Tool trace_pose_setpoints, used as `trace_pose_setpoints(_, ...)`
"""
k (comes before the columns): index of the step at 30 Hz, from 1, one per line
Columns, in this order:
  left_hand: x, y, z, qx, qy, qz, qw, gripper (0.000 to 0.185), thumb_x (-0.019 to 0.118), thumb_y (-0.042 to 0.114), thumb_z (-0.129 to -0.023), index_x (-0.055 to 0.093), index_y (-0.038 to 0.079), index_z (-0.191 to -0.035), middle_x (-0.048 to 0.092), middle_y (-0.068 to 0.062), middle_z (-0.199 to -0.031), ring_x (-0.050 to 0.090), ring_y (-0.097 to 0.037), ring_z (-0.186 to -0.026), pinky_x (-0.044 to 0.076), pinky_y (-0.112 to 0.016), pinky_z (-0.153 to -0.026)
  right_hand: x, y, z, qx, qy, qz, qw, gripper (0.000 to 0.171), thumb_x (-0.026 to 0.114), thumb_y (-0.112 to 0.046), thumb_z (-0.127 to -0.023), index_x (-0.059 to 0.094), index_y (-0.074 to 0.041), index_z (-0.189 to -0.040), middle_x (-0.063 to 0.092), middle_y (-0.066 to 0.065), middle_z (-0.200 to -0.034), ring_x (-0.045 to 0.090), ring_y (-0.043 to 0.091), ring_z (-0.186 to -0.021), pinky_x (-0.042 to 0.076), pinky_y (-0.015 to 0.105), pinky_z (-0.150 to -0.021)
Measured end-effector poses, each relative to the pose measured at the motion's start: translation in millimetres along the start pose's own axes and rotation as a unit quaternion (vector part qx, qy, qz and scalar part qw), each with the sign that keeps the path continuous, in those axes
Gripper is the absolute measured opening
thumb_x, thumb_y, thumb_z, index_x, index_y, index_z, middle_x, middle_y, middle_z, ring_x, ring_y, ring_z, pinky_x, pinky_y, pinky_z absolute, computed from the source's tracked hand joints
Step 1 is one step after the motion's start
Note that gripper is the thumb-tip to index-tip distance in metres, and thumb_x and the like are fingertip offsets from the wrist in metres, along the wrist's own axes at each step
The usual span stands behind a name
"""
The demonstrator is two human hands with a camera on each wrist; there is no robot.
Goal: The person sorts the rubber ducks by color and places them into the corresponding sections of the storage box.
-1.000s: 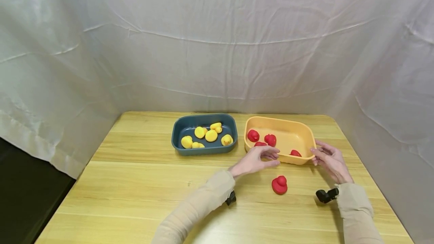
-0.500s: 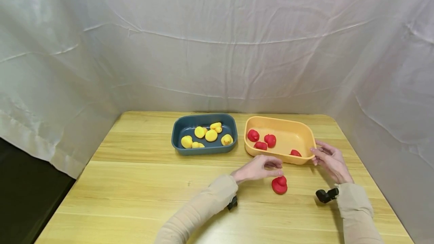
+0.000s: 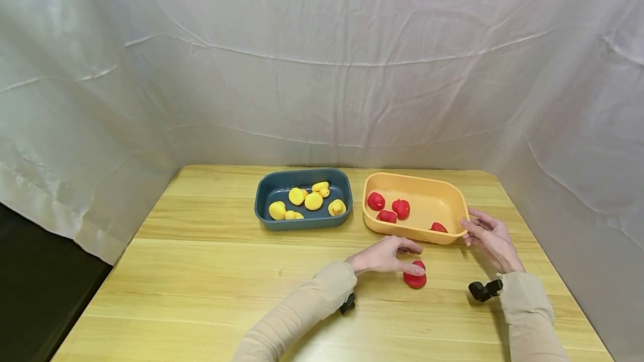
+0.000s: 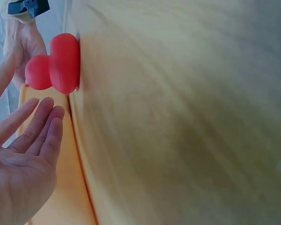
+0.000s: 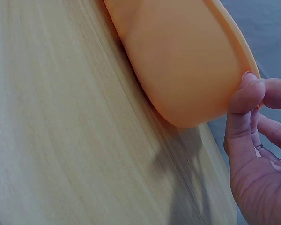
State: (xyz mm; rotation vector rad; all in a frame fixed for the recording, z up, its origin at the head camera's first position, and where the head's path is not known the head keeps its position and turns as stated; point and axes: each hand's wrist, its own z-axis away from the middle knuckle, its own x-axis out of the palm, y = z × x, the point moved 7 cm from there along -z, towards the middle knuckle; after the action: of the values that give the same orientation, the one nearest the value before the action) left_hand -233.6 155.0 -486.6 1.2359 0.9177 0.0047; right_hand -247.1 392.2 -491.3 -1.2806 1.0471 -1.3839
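On the table, in front of the orange bin [image 3: 415,233], sits a single red rubber duck [image 3: 415,281]. My left hand [image 3: 384,255] reaches over it from the left, thumb overlapping the duck in the head view. In the left wrist view that hand [image 4: 28,159] has its fingers extended and parted, with the duck [image 4: 64,63] just beyond the fingertips. My right hand [image 3: 495,242] pinches the right end of the orange bin's rim between thumb and fingers, plain in the right wrist view of the hand [image 5: 257,140]. Several red ducks [image 3: 401,208] lie inside that bin.
Left of the orange bin stands a dark blue bin [image 3: 304,225] holding several yellow ducks [image 3: 313,201]. Both bins are toward the back of the wooden table [image 3: 201,284]. White curtains [image 3: 322,71] hang behind and at the sides.
My left hand has moved from the orange bin's front edge down toward me, to the red duck on the table. The right hand has stayed on the bin's rim.
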Motion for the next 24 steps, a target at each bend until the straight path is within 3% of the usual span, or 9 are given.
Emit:
trace_pose_setpoints(7,2.3,-2.6,-1.9,-0.012,0.001,-0.019,0.9997,0.057,0.08,0.035,-0.086,0.064,0.01,-0.135,0.067,0.004,-0.135,0.057,0.0,-0.127,0.042,-0.012,-0.11,0.5,-1.3,0.7,-0.003,-0.004,-0.007,1.0,0.031,0.06,0.001,-0.098,0.054,-0.015,-0.124,0.069,-0.001,-0.086,0.065,0.01,-0.066,0.057,0.02,-0.058)
trace_pose_setpoints(17,4.2,-3.9,-3.1,-0.008,0.002,-0.064,0.9979,0.059,0.084,0.039,-0.081,0.067,0.013,-0.132,0.069,0.008,-0.131,0.057,0.003,-0.124,0.042,-0.01,-0.109,-0.5,0.2,-0.7,-0.004,0.0,0.002,1.0,0.034,0.061,0.0,-0.098,0.053,-0.011,-0.128,0.069,-0.002,-0.086,0.065,0.009,-0.067,0.057,0.02,-0.058)
trace_pose_setpoints(24,5.9,-4.0,-4.8,-0.007,0.001,-0.073,0.9973,0.057,0.086,0.039,-0.08,0.069,0.014,-0.128,0.071,0.009,-0.127,0.059,0.002,-0.119,0.044,-0.011,-0.106,-0.4,-0.7,-0.1,-0.001,0.001,0.005,1.0,0.031,0.061,0.0,-0.098,0.054,-0.014,-0.125,0.068,-0.002,-0.086,0.065,0.009,-0.066,0.057,0.02,-0.058)
